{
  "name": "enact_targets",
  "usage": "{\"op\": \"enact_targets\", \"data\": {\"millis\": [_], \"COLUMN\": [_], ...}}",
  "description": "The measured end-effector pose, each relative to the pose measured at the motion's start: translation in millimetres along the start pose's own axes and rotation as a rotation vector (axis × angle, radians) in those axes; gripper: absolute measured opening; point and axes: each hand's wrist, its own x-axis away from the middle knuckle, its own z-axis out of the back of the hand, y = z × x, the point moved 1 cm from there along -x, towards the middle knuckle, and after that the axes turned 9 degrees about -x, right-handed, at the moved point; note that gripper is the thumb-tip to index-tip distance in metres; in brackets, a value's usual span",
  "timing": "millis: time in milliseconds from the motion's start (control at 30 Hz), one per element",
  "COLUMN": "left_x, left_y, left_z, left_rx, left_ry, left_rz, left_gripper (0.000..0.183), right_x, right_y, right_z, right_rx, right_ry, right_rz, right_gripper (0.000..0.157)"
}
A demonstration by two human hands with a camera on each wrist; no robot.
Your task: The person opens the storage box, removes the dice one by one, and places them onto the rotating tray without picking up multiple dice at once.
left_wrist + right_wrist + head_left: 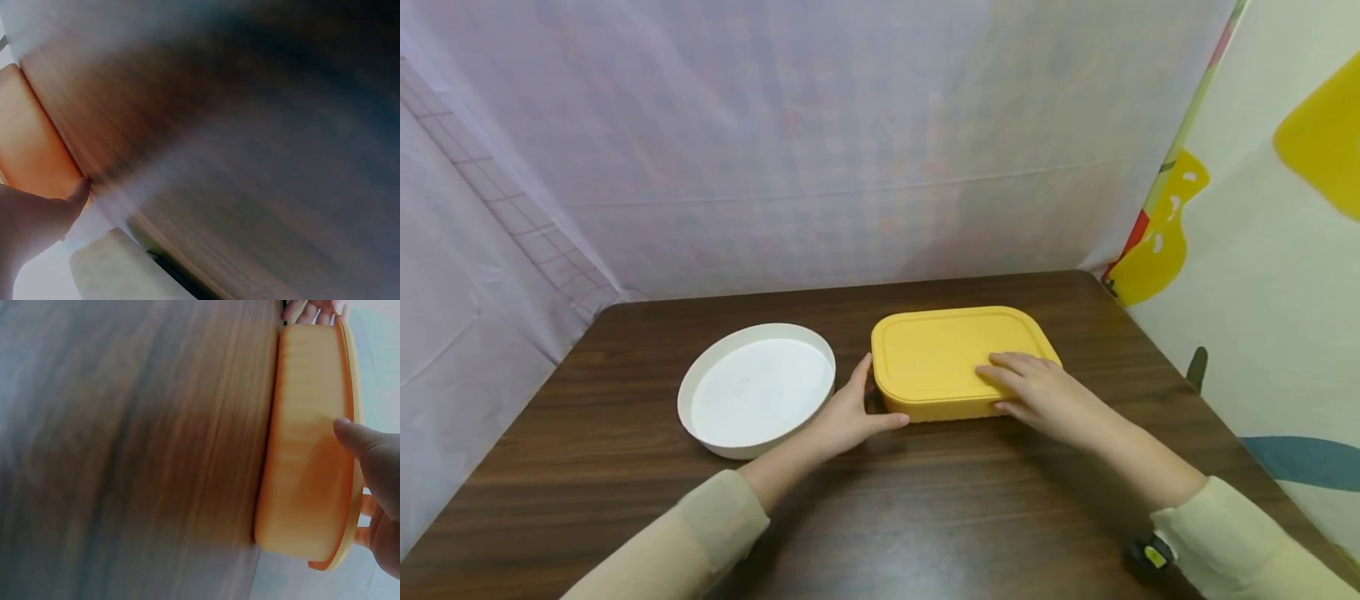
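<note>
A yellow rectangular food container (940, 354) with a lid on it sits flat on the wooden table (895, 517), right of the middle. My left hand (846, 417) holds its near left corner, fingers along the left side and thumb at the front wall. On the right, my right hand (1037, 392) has its fingers on top of the lid. Its thumb (353, 434) presses the front wall just below the lid's rim in the right wrist view. What is inside the container is hidden. The left wrist view shows only the left thumb (78, 194) against the container's wall (31, 137).
A round white shallow tray (760, 387) with a raised rim stands to the left, close beside my left wrist. Behind the table's far edge hangs a pale checked curtain (850, 150). A patterned sheet (1262, 250) hangs along the right side.
</note>
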Motion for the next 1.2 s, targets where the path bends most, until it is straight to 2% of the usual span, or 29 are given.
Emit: {"op": "enact_targets", "data": {"millis": [300,567,1000,1200], "left_x": [-3.2,-3.8,-5.9,-5.9], "left_y": [-3.7,-4.5,-7.7,-7.5], "left_z": [-1.4,-2.0,-2.5,-2.1], "left_rx": [0.076,0.113,0.123,0.125], "left_ry": [-0.002,-0.006,-0.006,-0.005], "left_rz": [-0.027,-0.036,-0.053,-0.053], "left_gripper": [0.106,0.103,0.101,0.100], "right_x": [0.0,1.9,3.1,2.4], "right_y": [0.0,1.1,2.3,2.3], "right_z": [0.0,1.7,4.1,4.8], "right_rx": [-0.011,-0.055,-0.097,-0.128], "right_ry": [0.004,0.047,0.032,0.007], "right_rz": [0.009,0.051,0.032,-0.009], "right_gripper": [0.049,0.048,0.046,0.046]}}
